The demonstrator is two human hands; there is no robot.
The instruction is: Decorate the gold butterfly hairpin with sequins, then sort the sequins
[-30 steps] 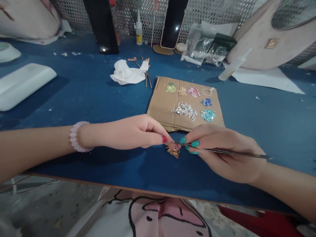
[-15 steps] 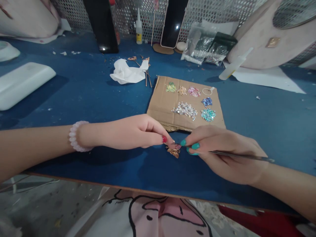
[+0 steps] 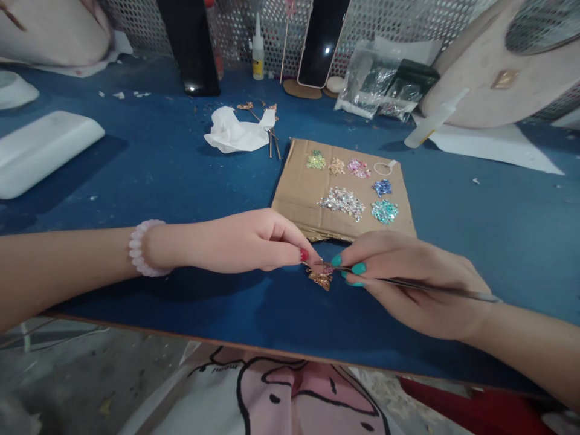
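My left hand (image 3: 254, 241), a beaded bracelet at its wrist, pinches a small gold filigree ornament (image 3: 322, 280) between thumb and fingertips, just above the blue table. Pink stones show on the ornament's upper part; the fingers cover some of it. In my right hand (image 3: 408, 275) are slim metal tweezers (image 3: 408, 284), held like a pen, with their tips at the ornament by my left fingertips. Whether the tips grip a stone is too small to tell. Just beyond both hands lies a cardboard sheet (image 3: 299, 187) bearing several piles of coloured rhinestones, including silver (image 3: 342, 202) and turquoise (image 3: 385, 211).
A crumpled white tissue (image 3: 235, 134) lies by thin metal sticks (image 3: 274, 145). Farther back stand a glue bottle (image 3: 258, 51), a phone (image 3: 322, 42) and plastic bags (image 3: 376, 78). Another bottle (image 3: 435, 121) leans at right; a white case (image 3: 49, 151) sits at left.
The tweezers' tips have shifted slightly left over the ornament, and their back end has tilted a little. The whole view has moved slightly; both hands keep their hold.
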